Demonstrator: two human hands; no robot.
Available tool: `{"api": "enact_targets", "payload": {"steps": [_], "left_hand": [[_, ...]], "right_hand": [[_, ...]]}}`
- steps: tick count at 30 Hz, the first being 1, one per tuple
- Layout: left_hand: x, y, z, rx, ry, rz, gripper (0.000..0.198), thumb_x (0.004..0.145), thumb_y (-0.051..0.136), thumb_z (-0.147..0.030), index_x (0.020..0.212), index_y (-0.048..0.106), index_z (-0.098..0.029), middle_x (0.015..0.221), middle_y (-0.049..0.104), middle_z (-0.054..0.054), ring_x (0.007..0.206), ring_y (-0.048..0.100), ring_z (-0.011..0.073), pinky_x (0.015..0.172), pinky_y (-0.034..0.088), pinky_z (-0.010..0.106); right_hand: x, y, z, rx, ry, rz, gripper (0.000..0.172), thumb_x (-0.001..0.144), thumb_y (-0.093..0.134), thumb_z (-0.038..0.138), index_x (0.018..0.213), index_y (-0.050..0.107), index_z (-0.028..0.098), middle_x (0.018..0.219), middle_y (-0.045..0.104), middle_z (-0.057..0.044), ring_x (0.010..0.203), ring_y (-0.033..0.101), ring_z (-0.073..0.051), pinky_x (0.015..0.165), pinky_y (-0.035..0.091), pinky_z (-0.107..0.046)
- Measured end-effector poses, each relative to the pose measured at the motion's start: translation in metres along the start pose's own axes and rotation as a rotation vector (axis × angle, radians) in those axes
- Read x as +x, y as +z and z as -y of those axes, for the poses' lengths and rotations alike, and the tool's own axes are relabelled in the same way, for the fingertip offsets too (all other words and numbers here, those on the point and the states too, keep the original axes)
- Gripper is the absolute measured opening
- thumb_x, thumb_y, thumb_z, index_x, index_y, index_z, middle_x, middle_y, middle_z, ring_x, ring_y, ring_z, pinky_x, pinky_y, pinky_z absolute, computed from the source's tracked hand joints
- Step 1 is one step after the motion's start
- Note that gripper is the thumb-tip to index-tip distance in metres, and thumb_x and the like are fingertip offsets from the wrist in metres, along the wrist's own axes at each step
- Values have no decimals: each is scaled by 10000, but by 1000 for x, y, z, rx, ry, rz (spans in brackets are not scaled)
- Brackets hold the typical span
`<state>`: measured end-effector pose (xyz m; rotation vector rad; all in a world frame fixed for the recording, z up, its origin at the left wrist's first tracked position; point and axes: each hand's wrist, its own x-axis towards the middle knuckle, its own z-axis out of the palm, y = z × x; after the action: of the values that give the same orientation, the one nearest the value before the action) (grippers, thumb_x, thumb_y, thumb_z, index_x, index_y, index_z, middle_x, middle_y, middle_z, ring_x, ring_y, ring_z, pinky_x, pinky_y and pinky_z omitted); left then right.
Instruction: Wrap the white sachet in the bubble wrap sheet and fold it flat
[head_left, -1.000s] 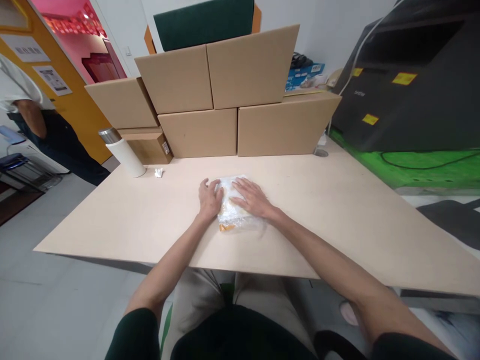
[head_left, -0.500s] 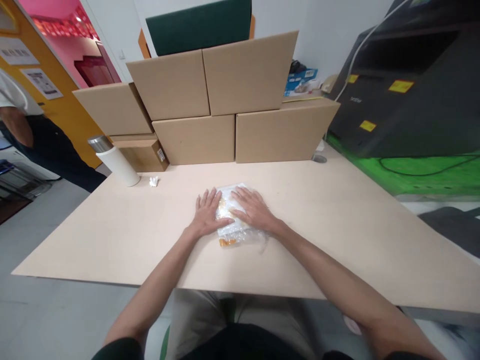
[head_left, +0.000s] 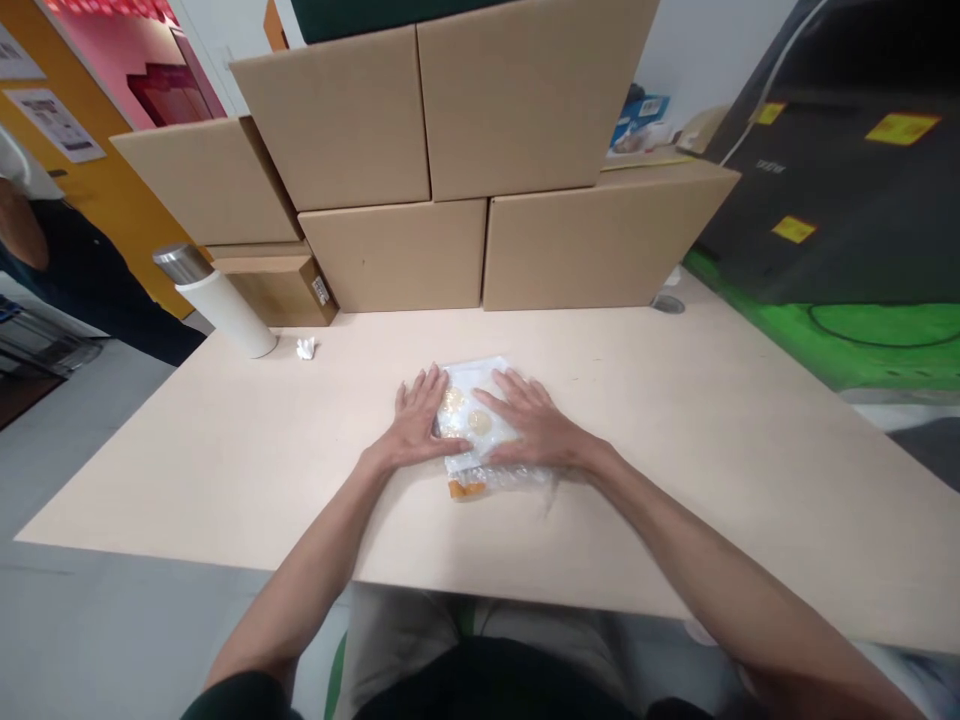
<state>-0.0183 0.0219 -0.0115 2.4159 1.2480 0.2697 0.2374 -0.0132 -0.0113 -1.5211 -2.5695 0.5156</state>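
A clear plastic bag [head_left: 469,415] with pale round pieces and an orange strip at its near end lies flat on the beige table [head_left: 675,430]. My left hand [head_left: 416,420] rests on the bag's left edge with fingers spread flat. My right hand [head_left: 529,425] lies on the bag's right side, fingers stretched out and pressing down. Both hands are open and grip nothing.
Stacked cardboard boxes [head_left: 450,170] line the table's far edge. A white flask with a metal cap [head_left: 214,300] and a small crumpled white scrap [head_left: 305,348] stand at the far left. A black machine [head_left: 847,170] is on the right. Another person [head_left: 30,230] stands at the left.
My left hand went from curled at the bag's edge to flat and spread. The two hands have drifted slightly apart, baring the bag's middle. The camera moved closer.
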Motion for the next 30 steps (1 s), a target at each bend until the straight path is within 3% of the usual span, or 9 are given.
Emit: {"api": "enact_targets", "payload": {"steps": [8, 15, 24, 30], "left_hand": [[1, -4, 7, 47, -2, -1, 1225, 687, 652, -783, 1600, 16, -269, 1667, 83, 129, 1524, -11, 394, 1195, -44, 625], [0, -12, 12, 43, 24, 125, 1261, 700, 636, -787, 1590, -88, -264, 1667, -34, 125, 1518, -76, 388, 1190, -47, 623], [0, -8, 14, 92, 4, 75, 1285, 695, 641, -787, 1585, -119, -256, 1670, 16, 125, 1514, -94, 398, 1178, -90, 631], [2, -12, 15, 83, 34, 66, 1153, 739, 599, -784, 1598, 5, -296, 1670, 49, 105, 1514, -62, 405, 1174, -60, 644]], "right_hand": [[-1, -1, 1, 40, -7, -29, 1050, 716, 509, 869, 1581, 165, 383, 1681, 36, -53, 1515, -30, -416, 1190, 35, -623], [-1, -2, -10, 99, -60, 37, 1106, 683, 606, 837, 1583, 154, 382, 1682, 2, -48, 1513, -54, -417, 1193, 16, -604], [-4, -7, -9, 100, -61, 13, 1081, 692, 649, 792, 1579, 199, 367, 1680, 42, -59, 1517, -23, -410, 1191, 5, -614], [-13, -20, -33, 174, -127, 42, 1028, 722, 685, 725, 1571, 229, 369, 1673, 113, -14, 1523, 50, -378, 1214, 26, -568]]}}
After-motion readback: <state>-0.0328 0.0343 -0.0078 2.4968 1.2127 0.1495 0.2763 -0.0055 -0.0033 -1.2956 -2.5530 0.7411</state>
